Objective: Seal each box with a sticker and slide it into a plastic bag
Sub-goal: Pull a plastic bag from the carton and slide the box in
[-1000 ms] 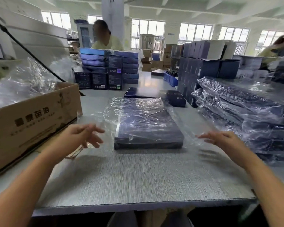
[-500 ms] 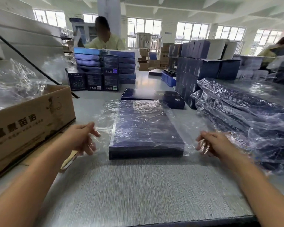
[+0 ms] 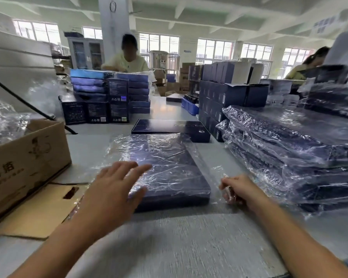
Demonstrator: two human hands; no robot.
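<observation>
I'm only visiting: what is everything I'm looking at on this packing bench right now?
box: one, dark blue, table centre, inside the bag
plastic bag: one, clear, around that box
bagged boxes: several, dark blue, stacked at right
bare flat box: one, dark blue, behind the bagged one
cardboard carton: one, brown, at left, holding clear plastic
stacked boxes: many, blue, far left of the table
table: one, grey
other people: two, pale yellow tops, at the back and far right
left hand: fingers spread over the box's near left corner
right hand: pinching the bag's right edge
</observation>
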